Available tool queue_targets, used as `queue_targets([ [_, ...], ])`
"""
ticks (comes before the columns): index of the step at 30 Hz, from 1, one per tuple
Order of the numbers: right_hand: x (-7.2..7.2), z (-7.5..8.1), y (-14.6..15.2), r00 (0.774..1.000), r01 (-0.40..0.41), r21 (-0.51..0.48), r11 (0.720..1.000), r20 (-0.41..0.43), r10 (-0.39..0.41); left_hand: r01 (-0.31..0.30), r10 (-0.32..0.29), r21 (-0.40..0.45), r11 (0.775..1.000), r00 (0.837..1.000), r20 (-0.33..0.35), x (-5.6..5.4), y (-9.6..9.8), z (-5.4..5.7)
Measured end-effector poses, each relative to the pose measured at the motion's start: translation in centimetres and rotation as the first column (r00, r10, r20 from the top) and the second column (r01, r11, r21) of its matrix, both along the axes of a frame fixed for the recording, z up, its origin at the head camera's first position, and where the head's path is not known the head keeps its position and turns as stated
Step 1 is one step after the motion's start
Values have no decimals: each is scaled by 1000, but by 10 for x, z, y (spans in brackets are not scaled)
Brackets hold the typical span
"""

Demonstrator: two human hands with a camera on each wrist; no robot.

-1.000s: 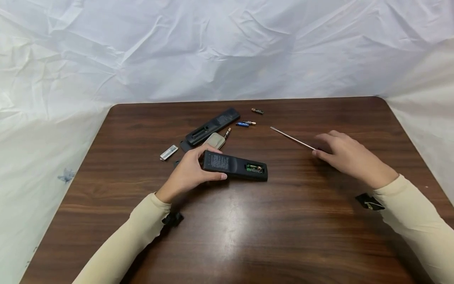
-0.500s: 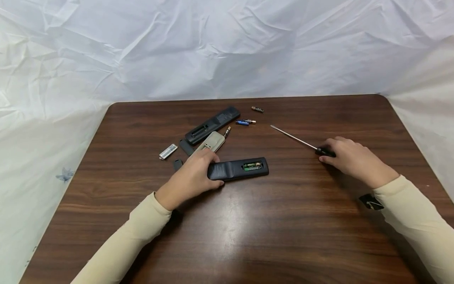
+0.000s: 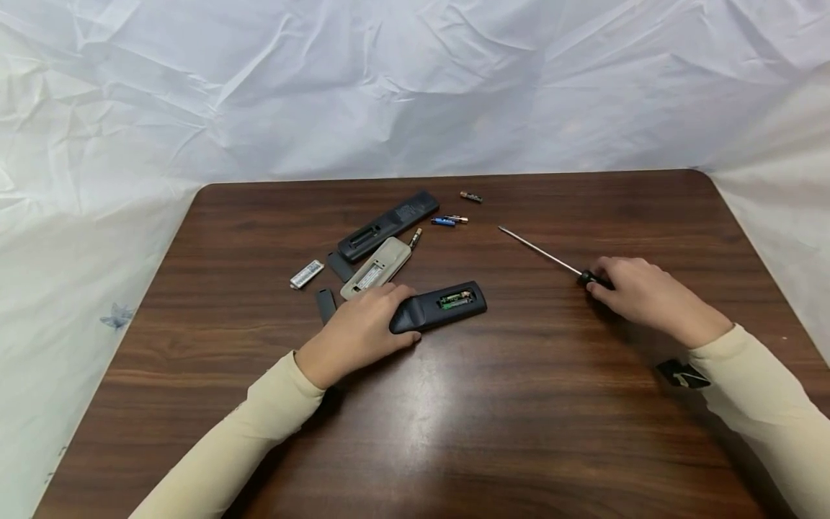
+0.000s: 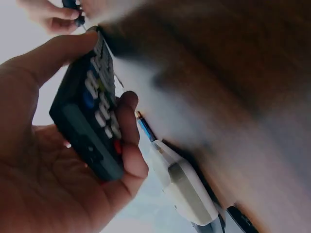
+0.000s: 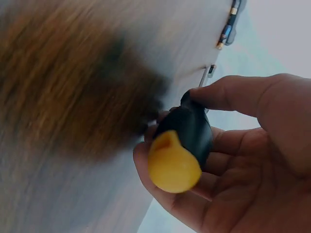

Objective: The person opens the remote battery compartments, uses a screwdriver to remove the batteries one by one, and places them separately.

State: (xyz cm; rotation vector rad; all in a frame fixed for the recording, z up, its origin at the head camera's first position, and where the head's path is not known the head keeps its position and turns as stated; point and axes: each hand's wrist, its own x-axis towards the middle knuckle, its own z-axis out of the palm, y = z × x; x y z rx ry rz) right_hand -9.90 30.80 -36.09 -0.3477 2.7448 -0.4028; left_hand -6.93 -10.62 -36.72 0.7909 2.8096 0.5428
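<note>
In the head view, my left hand (image 3: pixel 359 328) grips one end of a black remote control (image 3: pixel 434 311), back side up. Two batteries (image 3: pixel 457 299) show in its uncovered compartment. The left wrist view shows my thumb and curled fingers round the remote, its button side (image 4: pixel 99 104) facing the table. My right hand (image 3: pixel 655 294) holds a screwdriver (image 3: pixel 545 254) by its black handle, shaft pointing to the far left. From the right wrist, the handle's yellow end (image 5: pixel 175 167) faces the camera, with thumb and fingers round the black part (image 5: pixel 194 128).
A beige remote (image 3: pixel 372 270) and a second black remote (image 3: pixel 389 225) lie beyond my left hand. Around them are dark covers (image 3: pixel 326 304), a light-coloured cover (image 3: pixel 307 274) and a battery (image 3: pixel 416 238). Several more batteries (image 3: pixel 444 221) lie towards the back of the brown table (image 3: pixel 519 432).
My left hand has lowered the remote and turned it so its compartment end swings away from me. My right hand has closed round the screwdriver handle and drawn it slightly right.
</note>
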Motion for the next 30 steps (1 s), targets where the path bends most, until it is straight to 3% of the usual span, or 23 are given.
queue_targets([
  [7, 7, 3, 3, 998, 3, -77, 997, 55, 1, -76, 72, -45, 996, 994, -78, 1, 4, 0],
  [16, 9, 6, 4, 998, 11, -81, 997, 55, -6, -87, 69, -105, 991, 983, -172, 1, 13, -1],
  [22, 20, 14, 1, 999, 4, -82, 997, -50, -8, -60, 22, -131, 990, 961, -275, 3, 18, -1],
  [30, 41, 34, -5, 977, -36, -86, 996, -215, 17, -73, 8, -163, 984, 931, -366, 5, 20, 0],
])
